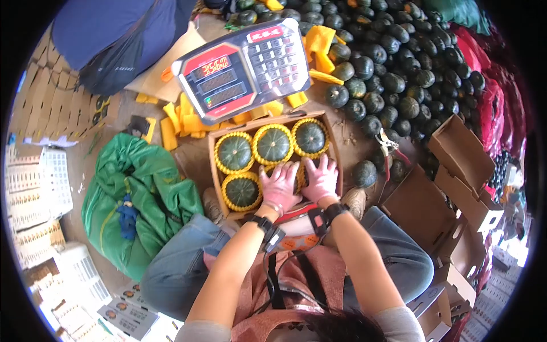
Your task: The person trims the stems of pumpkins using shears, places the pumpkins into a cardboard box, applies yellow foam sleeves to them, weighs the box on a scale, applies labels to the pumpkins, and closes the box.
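Observation:
An open cardboard box (339, 188) stands in front of the person's lap. In it lie several dark green squashes, each ringed by a yellow foam net; one is the squash (235, 151) at the box's back left. My left hand (280, 187), in a pink glove, lies over the middle of the front row. Beside it my right hand (320, 179), gloved too, rests over the front right part of the box. Both hands press on netted squashes, fingers spread. The palms hide most of what lies under them.
Behind the box stands a scale display (245, 68), with yellow foam nets (185, 117) around it. Loose squashes (393, 74) are heaped at the back right. A green sack (137, 199) lies left. Red-handled clippers (387, 151) and empty cartons (461, 154) are at the right.

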Tool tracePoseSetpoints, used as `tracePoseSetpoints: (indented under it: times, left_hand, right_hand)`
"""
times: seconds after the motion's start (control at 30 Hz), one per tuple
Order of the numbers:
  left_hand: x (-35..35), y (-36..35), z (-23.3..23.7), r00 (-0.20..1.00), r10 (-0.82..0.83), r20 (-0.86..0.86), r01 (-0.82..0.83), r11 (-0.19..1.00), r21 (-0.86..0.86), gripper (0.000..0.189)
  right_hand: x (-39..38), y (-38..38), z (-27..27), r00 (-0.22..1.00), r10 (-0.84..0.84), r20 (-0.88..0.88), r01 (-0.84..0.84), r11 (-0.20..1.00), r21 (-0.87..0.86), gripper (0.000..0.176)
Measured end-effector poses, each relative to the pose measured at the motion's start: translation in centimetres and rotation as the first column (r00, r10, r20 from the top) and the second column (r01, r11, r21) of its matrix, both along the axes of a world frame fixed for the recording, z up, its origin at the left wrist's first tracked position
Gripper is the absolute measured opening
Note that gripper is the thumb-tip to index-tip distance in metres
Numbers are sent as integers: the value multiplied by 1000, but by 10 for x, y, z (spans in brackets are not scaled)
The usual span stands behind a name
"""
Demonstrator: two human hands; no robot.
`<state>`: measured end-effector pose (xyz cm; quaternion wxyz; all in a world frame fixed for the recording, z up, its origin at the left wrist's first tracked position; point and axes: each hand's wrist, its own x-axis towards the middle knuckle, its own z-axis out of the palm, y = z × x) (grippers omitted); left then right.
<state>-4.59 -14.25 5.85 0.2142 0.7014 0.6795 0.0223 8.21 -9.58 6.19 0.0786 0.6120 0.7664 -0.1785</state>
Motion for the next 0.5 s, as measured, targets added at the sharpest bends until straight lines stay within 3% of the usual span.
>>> tracePoseSetpoints:
  times: [0.13,0.2,0.27,0.3,0.33,0.37,0.4,0.5]
  left_hand:
    - [-8,-3,8,992,-115,-44,109,987,-114,96]
    - [-19,-5,14,992,-33,124,51,987,-152,95]
    - [-20,-7,20,996,-90,-11,88,987,-132,88]
    - [-18,-12,25,995,-99,-2,98,983,-159,76]
    - [-14,-13,18,995,-103,-6,102,988,-115,70]
    - [-9,-11,19,993,-112,-25,109,990,-90,67]
    - [-3,-7,18,992,-119,-42,116,991,-65,63]
    - [22,6,0,973,-146,-177,153,988,25,48]
  right_hand:
    - [-4,-1,14,971,128,204,-106,987,-118,89]
    - [0,-9,37,929,243,280,-251,968,-9,91]
    - [28,-19,59,1000,7,-28,-4,996,90,91]
    - [56,-29,54,959,-100,-266,145,978,153,84]
    - [84,-39,53,853,-190,-485,316,929,192,77]
    - [99,-50,76,526,-379,-762,513,856,-71,67]
    - [116,-60,111,83,-497,-864,568,736,-369,56]
    - [185,-99,193,-89,-346,-934,687,658,-309,37]
